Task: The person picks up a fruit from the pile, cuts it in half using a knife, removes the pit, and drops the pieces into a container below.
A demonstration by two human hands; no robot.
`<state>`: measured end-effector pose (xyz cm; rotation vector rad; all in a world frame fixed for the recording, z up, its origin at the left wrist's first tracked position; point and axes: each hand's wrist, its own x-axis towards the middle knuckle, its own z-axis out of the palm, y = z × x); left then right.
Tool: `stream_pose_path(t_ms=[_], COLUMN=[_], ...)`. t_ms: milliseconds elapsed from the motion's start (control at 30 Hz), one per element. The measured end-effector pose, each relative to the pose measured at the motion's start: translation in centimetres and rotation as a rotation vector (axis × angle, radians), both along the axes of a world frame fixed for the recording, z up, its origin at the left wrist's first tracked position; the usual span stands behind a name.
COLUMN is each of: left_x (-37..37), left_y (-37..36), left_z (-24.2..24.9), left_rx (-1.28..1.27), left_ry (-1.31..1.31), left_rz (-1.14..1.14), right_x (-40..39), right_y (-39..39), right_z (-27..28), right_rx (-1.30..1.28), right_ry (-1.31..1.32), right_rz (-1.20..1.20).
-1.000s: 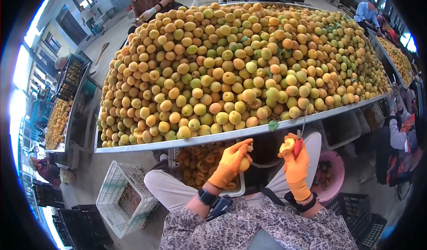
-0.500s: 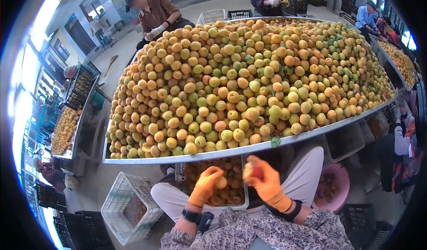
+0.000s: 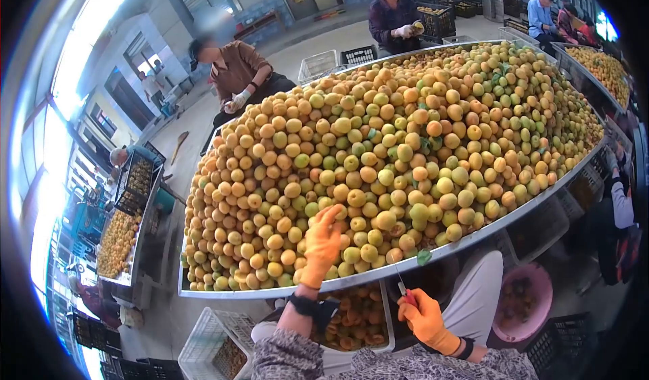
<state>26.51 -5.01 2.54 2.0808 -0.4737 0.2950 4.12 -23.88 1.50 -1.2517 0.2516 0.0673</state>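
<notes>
A large heap of yellow-green apricots [image 3: 378, 170] fills a metal-rimmed table in front of me. My left hand [image 3: 322, 245], in an orange glove, reaches over the rim onto the near slope of the heap. Its fingers are stretched out against the fruit, with nothing visibly held. Near my lap, my gloved right hand [image 3: 427, 322] is closed around a small knife [image 3: 406, 293] with a red handle, its thin blade pointing up toward the table rim. Below the rim, between my legs, a crate [image 3: 390, 326] contains apricots, many seemingly split; my left forearm partly covers it.
A white crate [image 3: 203, 346] stands at my left and a pink basin [image 3: 541, 299] with dark scraps at my right. Other people sit around the table, including one in a brown shirt [image 3: 236, 69]. Black crates [image 3: 558, 343] are at the lower right.
My left hand has moved from above the crate, where it held an apricot, up onto the heap. My right hand has lowered, still with the knife. The head view has tilted up.
</notes>
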Motion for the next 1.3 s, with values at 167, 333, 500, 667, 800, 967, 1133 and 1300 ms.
stream_pose_path(t_ms=[167, 333, 500, 667, 800, 967, 1133, 1300], left_x=[5.6, 6.3, -1.0, -8.5, -13.1, -15.0, -16.9, -18.7], left_y=[-5.7, -6.0, -2.8, -0.3, 1.1, 3.5, 4.0, 4.3], left_z=[-1.4, -1.9, 2.3, 3.4, 7.3, 6.5, 6.2, 5.8], left_rx=[0.623, 0.386, -1.032, -1.307, -0.871, -0.562, -0.137, -0.137], left_ry=[-0.213, -0.034, 0.744, 0.861, 0.732, 0.561, 0.217, 0.296], left_rz=[0.02, 0.056, -0.465, -0.62, -0.346, -0.387, -0.327, -0.25], right_x=[-0.5, -0.1, 0.9, 1.4, 0.5, -0.3, 0.0, 0.2], right_y=[-2.1, -3.1, -3.7, -1.6, -0.2, 0.7, 1.7, 3.4], right_z=[0.6, 2.8, 4.3, 6.1, 7.1, 8.6, 9.1, 8.6], right_rx=[-0.068, 0.083, 0.163, 0.205, 0.207, 0.147, 0.128, 0.081], right_ry=[0.044, 0.091, -0.015, -0.06, -0.087, -0.078, -0.052, -0.028], right_rz=[-0.053, -0.09, 0.055, 0.265, 0.41, 0.501, 0.641, 0.657])
